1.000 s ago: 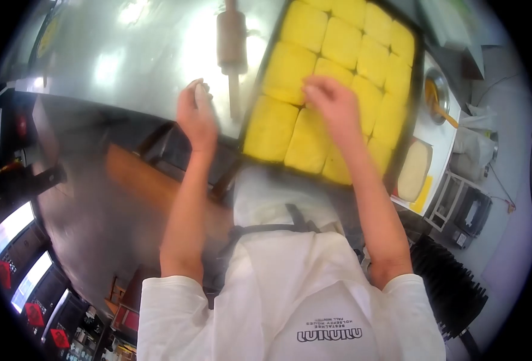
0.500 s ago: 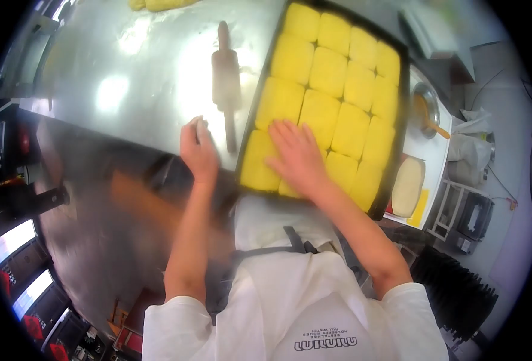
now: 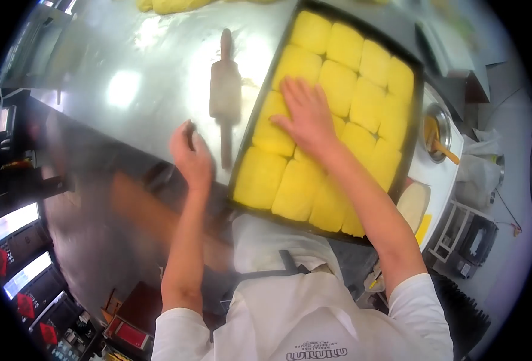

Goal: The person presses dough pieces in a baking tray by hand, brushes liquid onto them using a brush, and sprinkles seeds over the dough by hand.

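Observation:
A dark rectangular tray (image 3: 240, 171) holds several yellow, roughly square dough pieces (image 3: 260, 177) packed side by side. My right hand (image 3: 308, 117) lies flat with its fingers spread on the dough, left of the tray's middle. To the tray's left, my left hand (image 3: 191, 153) is curled at the near edge of the metal table. What its fingers hold, if anything, is hidden. Between that hand and the tray, a wooden rolling pin (image 3: 225, 90) rests on the tabletop, apart from both hands.
More yellow dough (image 3: 176, 5) lies at the far edge of the metal table (image 3: 91, 114). Right of the tray, a metal bowl (image 3: 439, 120) with a wooden-handled tool stands on a white surface, near a pale oval thing (image 3: 413, 201). Screens (image 3: 13, 222) show at far left.
My right hand has slid away from my body to dough farther up the tray. My left hand stays curled beside the rolling pin. The whole view has shifted slightly.

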### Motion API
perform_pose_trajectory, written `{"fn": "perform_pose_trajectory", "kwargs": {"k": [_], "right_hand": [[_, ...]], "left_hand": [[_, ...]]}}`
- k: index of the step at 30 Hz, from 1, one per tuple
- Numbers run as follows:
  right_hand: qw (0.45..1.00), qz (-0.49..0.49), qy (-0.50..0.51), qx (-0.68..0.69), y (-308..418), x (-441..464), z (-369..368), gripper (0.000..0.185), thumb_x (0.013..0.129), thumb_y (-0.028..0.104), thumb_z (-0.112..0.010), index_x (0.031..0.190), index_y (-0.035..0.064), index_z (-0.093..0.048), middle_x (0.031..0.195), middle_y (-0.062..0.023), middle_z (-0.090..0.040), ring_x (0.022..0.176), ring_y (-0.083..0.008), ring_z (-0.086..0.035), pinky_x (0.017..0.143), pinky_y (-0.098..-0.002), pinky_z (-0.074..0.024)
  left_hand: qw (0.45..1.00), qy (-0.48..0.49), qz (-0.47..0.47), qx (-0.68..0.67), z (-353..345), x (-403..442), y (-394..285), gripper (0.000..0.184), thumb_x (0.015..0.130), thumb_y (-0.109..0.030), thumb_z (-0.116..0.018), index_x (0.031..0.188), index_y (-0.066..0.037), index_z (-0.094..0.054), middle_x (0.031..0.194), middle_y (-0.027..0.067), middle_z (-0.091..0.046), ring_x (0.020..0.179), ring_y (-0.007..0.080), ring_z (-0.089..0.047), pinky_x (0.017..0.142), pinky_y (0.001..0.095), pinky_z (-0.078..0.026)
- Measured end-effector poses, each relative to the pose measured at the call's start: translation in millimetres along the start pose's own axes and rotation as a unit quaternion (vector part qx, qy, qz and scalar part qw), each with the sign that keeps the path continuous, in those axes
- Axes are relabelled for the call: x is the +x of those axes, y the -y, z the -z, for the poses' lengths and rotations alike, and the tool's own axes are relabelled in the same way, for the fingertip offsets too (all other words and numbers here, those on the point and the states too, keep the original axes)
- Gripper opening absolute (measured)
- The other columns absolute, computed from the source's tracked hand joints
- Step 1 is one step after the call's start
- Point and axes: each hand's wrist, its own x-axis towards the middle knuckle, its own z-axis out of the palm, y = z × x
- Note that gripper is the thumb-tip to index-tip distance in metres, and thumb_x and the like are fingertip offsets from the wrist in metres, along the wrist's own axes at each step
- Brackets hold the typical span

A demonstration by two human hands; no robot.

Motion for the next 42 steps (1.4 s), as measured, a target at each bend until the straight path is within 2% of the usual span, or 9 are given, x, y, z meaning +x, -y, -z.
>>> {"fn": "perform_pose_trajectory", "kwargs": {"k": [4, 7, 10, 16, 19, 22, 31, 37, 42], "right_hand": [[1.000, 0.015, 0.013, 0.013, -8.5, 1.3, 2.9, 0.072, 0.098, 0.054, -0.057, 0.148, 0.0026, -0.049, 0.157, -0.0111, -0.045, 0.148, -0.0345, -0.035, 0.124, -0.0548, -0.0188], [0.997, -0.013, 0.075, 0.033, -9.9, 12.2, 18.1, 0.071, 0.097, 0.054, -0.058, 0.148, 0.0045, -0.049, 0.157, -0.0109, -0.046, 0.148, -0.0349, -0.035, 0.123, -0.0559, -0.0189], [0.998, 0.054, 0.028, 0.013, -20.3, 11.8, 3.2, 0.070, 0.097, 0.054, -0.058, 0.148, 0.0060, -0.050, 0.156, -0.0110, -0.047, 0.148, -0.0352, -0.036, 0.123, -0.0565, -0.0190], [0.996, 0.090, 0.019, 0.017, -28.8, 12.4, -1.7, 0.071, 0.097, 0.054, -0.057, 0.149, 0.0059, -0.049, 0.156, -0.0120, -0.047, 0.147, -0.0343, -0.038, 0.123, -0.0550, -0.0207], [0.995, 0.056, 0.035, 0.078, -34.4, 19.7, 8.2, 0.071, 0.097, 0.052, -0.059, 0.149, 0.0044, -0.048, 0.155, -0.0131, -0.047, 0.147, -0.0330, -0.039, 0.123, -0.0525, -0.0224], [0.998, 0.042, -0.010, 0.045, -47.6, 36.4, 12.9, 0.071, 0.097, 0.050, -0.060, 0.149, 0.0020, -0.048, 0.155, -0.0148, -0.047, 0.146, -0.0317, -0.039, 0.124, -0.0507, -0.0230], [0.998, 0.055, -0.032, 0.006, -67.2, 72.0, -20.2, 0.070, 0.098, 0.045, -0.060, 0.149, -0.0013, -0.047, 0.155, -0.0159, -0.048, 0.147, -0.0295, -0.039, 0.124, -0.0503, -0.0244], [0.995, 0.077, -0.017, 0.063, -81.8, 73.2, -1.4, 0.059, 0.098, 0.040, -0.060, 0.142, 0.0007, -0.054, 0.149, -0.0160, -0.053, 0.143, -0.0302, -0.044, 0.122, -0.0497, -0.0265], [0.996, 0.000, -0.087, 0.034, -129.7, 38.1, 23.2, 0.054, 0.097, 0.038, -0.063, 0.139, 0.0039, -0.057, 0.144, -0.0141, -0.057, 0.137, -0.0330, -0.048, 0.116, -0.0509, -0.0318]], "left_hand": [[1.000, -0.009, -0.009, 0.029, -5.2, -2.7, -0.2, 0.029, 0.099, -0.007, -0.061, 0.127, 0.000, -0.065, 0.120, 0.0169, -0.064, 0.110, 0.0299, -0.062, 0.097, 0.0392, -0.051], [0.998, -0.015, -0.025, 0.059, -3.7, -1.1, -3.5, 0.030, 0.094, 0.003, -0.059, 0.124, 0.000, -0.063, 0.121, 0.0171, -0.065, 0.110, 0.0313, -0.064, 0.096, 0.0382, -0.053], [0.999, -0.020, -0.001, 0.041, -6.7, -2.7, -5.0, 0.030, 0.094, 0.003, -0.059, 0.123, 0.001, -0.063, 0.121, 0.0168, -0.064, 0.110, 0.0306, -0.064, 0.096, 0.0375, -0.053], [0.996, -0.026, -0.031, 0.081, -6.8, -1.7, -9.0, 0.030, 0.092, 0.004, -0.059, 0.122, 0.000, -0.063, 0.120, 0.0171, -0.063, 0.110, 0.0303, -0.063, 0.095, 0.0373, -0.054], [0.996, -0.038, -0.042, 0.076, -8.7, -0.8, -9.5, 0.026, 0.095, -0.002, -0.062, 0.120, 0.000, -0.065, 0.114, 0.0163, -0.063, 0.106, 0.0340, -0.060, 0.093, 0.0407, -0.049], [0.993, -0.030, -0.036, 0.107, -7.6, -1.3, -11.0, 0.028, 0.091, 0.006, -0.059, 0.119, 0.001, -0.063, 0.121, 0.0178, -0.061, 0.109, 0.0324, -0.063, 0.095, 0.0377, -0.054], [0.993, -0.031, -0.038, 0.109, -7.5, -0.8, -7.5, 0.026, 0.090, 0.003, -0.060, 0.115, 0.000, -0.066, 0.117, 0.0168, -0.063, 0.108, 0.0336, -0.061, 0.093, 0.0393, -0.051], [0.989, -0.018, -0.052, 0.134, -8.4, -1.0, -8.4, 0.023, 0.094, -0.002, -0.061, 0.117, -0.002, -0.066, 0.119, 0.0157, -0.060, 0.109, 0.0321, -0.059, 0.094, 0.0379, -0.051], [0.988, -0.025, -0.053, 0.140, -9.1, -0.2, -8.0, 0.024, 0.093, 0.002, -0.058, 0.115, 0.000, -0.066, 0.116, 0.0168, -0.062, 0.108, 0.0333, -0.061, 0.093, 0.0393, -0.051]]}}
